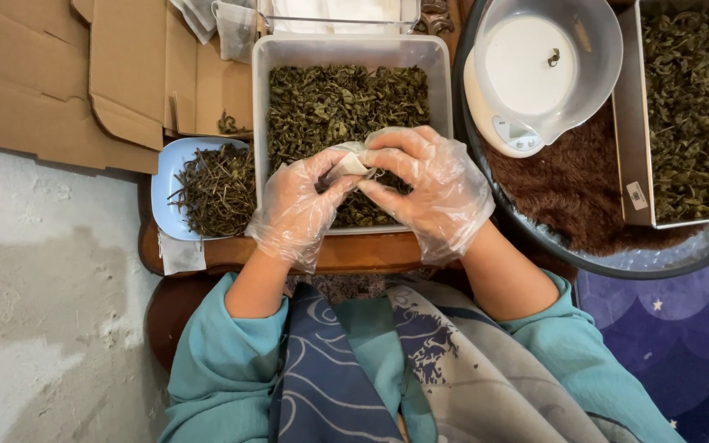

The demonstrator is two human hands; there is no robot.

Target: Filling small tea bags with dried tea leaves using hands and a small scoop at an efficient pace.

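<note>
Over the clear tray of dried green leaves | I see left hand and right hand, both gloved, pinching one small white sachet between fingertips | blue plate of stems just left | white scale right.

Flattened brown cardboard at upper left, pale blue plate heaped with dried stems just below it, white kitchen scale under a clear bowl, metal tray of dried leaves on the right, star-patterned purple rug
</note>
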